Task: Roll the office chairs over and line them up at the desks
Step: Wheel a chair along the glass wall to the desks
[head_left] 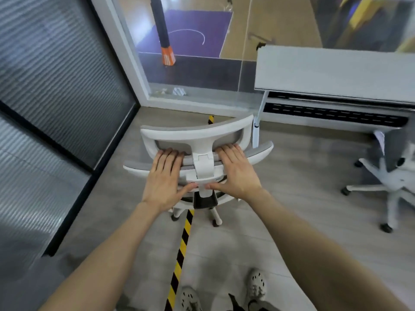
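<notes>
I log the left hand (pixel 165 176) flat with fingers straight, pressing the backrest top of the white office chair (pixel 195 133), which stands over the striped floor tape (pixel 179 254). The right hand (pixel 235 171) lies equally flat just across the centre bracket. The desk (pixel 325 70) is ahead right, with a second chair (pixel 393 173) before it.

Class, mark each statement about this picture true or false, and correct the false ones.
1. The left hand and the right hand both rest on the back of the white office chair. True.
2. That chair is tucked under the desk. False: it stands on open floor, to the left of the desk.
3. Yellow-and-black floor tape runs beneath the chair. True.
4. Only one chair is in view. False: a second office chair is at the right edge.
</notes>
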Motion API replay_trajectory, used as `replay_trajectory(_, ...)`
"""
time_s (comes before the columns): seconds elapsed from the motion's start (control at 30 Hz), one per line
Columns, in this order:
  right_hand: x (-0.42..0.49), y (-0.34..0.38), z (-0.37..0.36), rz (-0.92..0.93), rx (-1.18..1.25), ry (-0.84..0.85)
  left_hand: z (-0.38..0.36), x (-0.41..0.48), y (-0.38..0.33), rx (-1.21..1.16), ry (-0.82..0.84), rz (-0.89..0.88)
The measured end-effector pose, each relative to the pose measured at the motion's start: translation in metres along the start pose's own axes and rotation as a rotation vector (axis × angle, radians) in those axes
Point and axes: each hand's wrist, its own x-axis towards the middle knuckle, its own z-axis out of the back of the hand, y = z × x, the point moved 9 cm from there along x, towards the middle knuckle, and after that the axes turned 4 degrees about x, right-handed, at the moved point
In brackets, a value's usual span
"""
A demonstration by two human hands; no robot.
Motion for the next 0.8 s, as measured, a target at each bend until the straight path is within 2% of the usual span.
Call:
replay_trajectory(0.43, -0.113, -0.177, 0.076, -0.208, -0.045, -0.244, 0.006, 0.102, -0.197, -0.119, -0.091, -0.284)
replay_trajectory(0.8, -0.177, -0.278, 0.116, -0.427, -0.224, -0.224, 0.014, 0.172, -0.317, -0.145, -0.090, -0.503)
